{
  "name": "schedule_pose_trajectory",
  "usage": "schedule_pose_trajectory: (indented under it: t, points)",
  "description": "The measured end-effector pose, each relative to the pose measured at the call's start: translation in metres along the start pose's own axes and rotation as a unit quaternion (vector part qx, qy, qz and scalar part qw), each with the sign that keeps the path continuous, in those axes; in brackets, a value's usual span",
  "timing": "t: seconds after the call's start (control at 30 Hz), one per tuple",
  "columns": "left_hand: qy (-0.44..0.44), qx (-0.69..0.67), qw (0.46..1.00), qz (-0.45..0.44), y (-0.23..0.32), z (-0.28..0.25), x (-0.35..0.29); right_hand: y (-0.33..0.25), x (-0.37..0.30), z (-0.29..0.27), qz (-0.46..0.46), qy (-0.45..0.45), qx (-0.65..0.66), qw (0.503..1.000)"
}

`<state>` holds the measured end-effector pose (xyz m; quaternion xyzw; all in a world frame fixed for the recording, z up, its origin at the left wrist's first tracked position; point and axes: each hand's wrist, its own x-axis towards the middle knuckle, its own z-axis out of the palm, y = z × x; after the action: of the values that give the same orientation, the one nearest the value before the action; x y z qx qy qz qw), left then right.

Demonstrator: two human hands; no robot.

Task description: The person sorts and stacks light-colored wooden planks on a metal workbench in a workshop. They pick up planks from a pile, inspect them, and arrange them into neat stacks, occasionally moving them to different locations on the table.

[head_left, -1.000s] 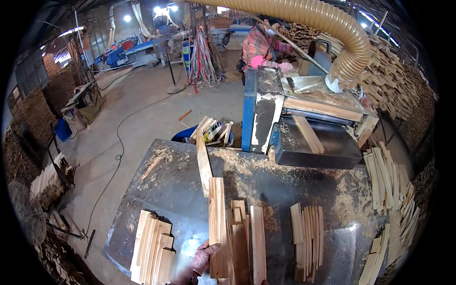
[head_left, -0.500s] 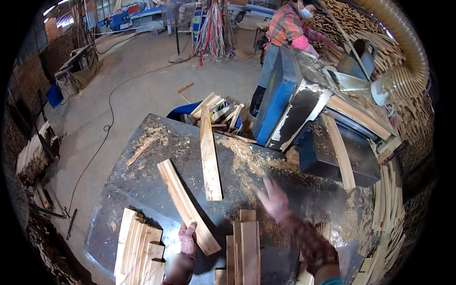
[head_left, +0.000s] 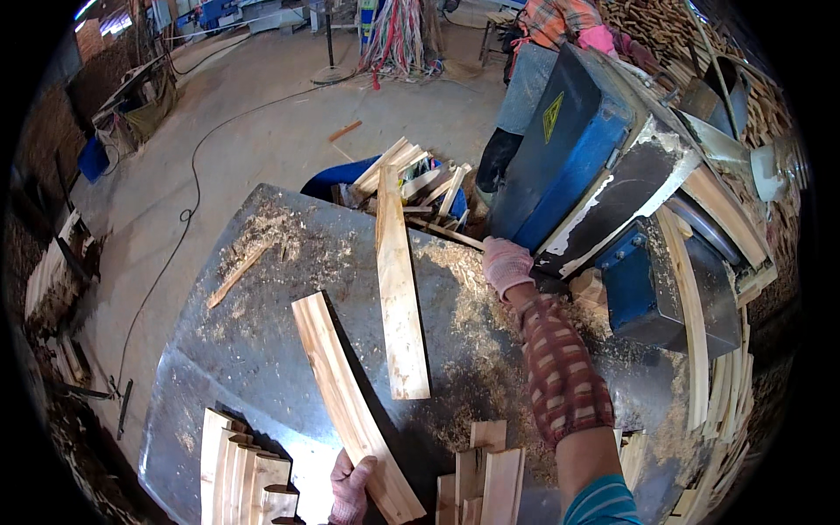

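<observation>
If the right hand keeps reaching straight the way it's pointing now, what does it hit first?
The right hand, in a pink glove, points up and away over the sawdust-strewn metal table. Directly ahead is the lower edge of the blue machine housing; it looks almost touching, though depth is hard to judge.

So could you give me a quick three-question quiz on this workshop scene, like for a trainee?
1. True or false: the left hand grips a wooden slat.
2. Where is the right hand? A) on the floor cable B) at the blue machine C) on the stacked slats
3. What loose stuff covers the metal table?

Key: 1 true. 2 B. 3 sawdust.
</observation>
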<state>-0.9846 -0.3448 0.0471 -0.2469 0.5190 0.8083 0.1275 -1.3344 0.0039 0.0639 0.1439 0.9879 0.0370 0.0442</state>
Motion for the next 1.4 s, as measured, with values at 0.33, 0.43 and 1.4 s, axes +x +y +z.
schedule_pose_trajectory:
  t: [0.33, 0.43, 1.4]
  points:
    - [-0.038, -0.004, 0.999, 0.032, -0.003, -0.006, -0.003, 0.016, -0.160, -0.099, -0.157, 0.206, 0.031, 0.965]
    - [-0.042, -0.016, 0.998, 0.047, -0.007, -0.007, -0.002, -0.016, -0.231, -0.091, -0.211, 0.228, 0.199, 0.930]
    - [-0.264, -0.003, 0.959, -0.107, -0.013, 0.034, -0.313, 0.035, -0.712, -0.109, 0.012, 0.000, 0.439, 0.898]
